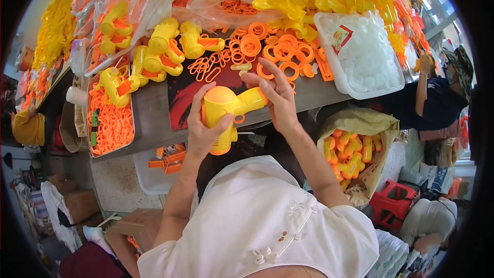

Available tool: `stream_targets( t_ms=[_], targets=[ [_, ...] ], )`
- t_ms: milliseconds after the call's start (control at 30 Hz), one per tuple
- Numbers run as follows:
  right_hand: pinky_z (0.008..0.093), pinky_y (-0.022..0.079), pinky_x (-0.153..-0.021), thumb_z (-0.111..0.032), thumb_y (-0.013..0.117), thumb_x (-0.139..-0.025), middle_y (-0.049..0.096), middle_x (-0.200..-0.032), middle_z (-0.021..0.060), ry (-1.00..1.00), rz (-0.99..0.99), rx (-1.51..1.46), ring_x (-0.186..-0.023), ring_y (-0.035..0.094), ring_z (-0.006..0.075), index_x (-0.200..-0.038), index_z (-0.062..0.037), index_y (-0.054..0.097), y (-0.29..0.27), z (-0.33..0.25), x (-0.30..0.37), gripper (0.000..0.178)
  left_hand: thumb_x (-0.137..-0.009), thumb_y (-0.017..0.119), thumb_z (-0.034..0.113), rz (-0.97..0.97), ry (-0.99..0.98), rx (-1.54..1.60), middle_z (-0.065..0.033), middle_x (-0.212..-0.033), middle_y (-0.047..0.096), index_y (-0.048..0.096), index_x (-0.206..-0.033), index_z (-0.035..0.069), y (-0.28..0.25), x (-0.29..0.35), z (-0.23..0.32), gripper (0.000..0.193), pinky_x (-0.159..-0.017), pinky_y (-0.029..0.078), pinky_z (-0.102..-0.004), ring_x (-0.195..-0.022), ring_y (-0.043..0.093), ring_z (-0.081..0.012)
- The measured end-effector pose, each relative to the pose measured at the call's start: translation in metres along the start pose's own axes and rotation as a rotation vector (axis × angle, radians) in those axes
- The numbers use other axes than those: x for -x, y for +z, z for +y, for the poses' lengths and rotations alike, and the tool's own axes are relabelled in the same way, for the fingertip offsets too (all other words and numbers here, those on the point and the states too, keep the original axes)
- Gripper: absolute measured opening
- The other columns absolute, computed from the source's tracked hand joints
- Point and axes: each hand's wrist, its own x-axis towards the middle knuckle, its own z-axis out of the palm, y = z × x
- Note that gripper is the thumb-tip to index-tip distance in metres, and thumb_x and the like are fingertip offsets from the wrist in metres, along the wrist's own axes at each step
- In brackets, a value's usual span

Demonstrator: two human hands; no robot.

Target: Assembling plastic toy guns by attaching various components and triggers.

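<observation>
Yellow toy gun (pixel 226 113) with orange dome, orange rings (pixel 280 51) (white beads (pixel 368 54) beside)

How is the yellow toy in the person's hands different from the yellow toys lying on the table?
The held toy is gripped by the left hand, with the right hand at its barrel; the finished toys lie loose on the table. The held toy's barrel looks plain yellow, while the finished toys show orange parts sticking out. Both share yellow, gun-like bodies.
</observation>
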Motion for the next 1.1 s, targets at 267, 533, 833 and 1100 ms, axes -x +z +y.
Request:
stream_targets(
  t_ms=[267,533,833,1100],
  targets=[
    [0.0383,0.038,-0.108,-0.035,0.041,-0.101,0.05,-0.137,0.0173,0.357,-0.223,-0.462,-0.129,0.047,0.0274,-0.137,0.0,0.04,0.005,-0.01,-0.007,0.051,-0.078,0.07,0.008,-0.024,-0.081,0.151,-0.0085,-0.119,0.055,0.042,-0.135,0.006,0.012,0.013,0.002,0.063,-0.092,0.048,-0.0293,-0.104,0.057,-0.0151],
    [0.0355,0.047,-0.094,-0.043,0.034,-0.102,0.059,-0.119,0.015,0.365,-0.184,-0.05,-0.111,0.058,0.0228,-0.123,-0.001,0.051,0.001,-0.007,0.005,0.05,-0.073,0.075,0.011,-0.021,0.029,-0.063,-0.0102,-0.113,0.056,0.048,-0.129,0.006,0.017,0.023,0.014,0.062,-0.087,0.05,-0.0308,-0.101,0.06,-0.0205],
    [0.0333,0.045,-0.05,-0.019,0.046,-0.091,0.061,-0.068,0.0129,-0.281,-0.173,0.96,-0.052,0.057,0.0227,-0.08,0.0012,0.062,-0.015,-0.017,0.039,0.028,-0.067,0.081,0.019,-0.094,0.363,-0.638,-0.0132,-0.133,0.048,0.038,-0.142,0.008,-0.018,0.02,0.014,0.087,-0.103,0.041,-0.0393,-0.12,0.051,-0.0294],
    [0.0365,0.046,-0.059,-0.009,0.064,-0.083,0.062,-0.078,0.0114,-0.224,-0.137,0.927,-0.067,0.059,0.03,-0.086,-0.004,0.064,0.003,0.034,-0.016,0.006,-0.089,0.063,0.019,0.337,-0.503,0.705,-0.0109,-0.107,0.061,0.045,-0.126,0.006,-0.033,0.024,-0.021,0.043,-0.076,0.057,-0.0381,-0.088,0.065,-0.0217]
  ],
)
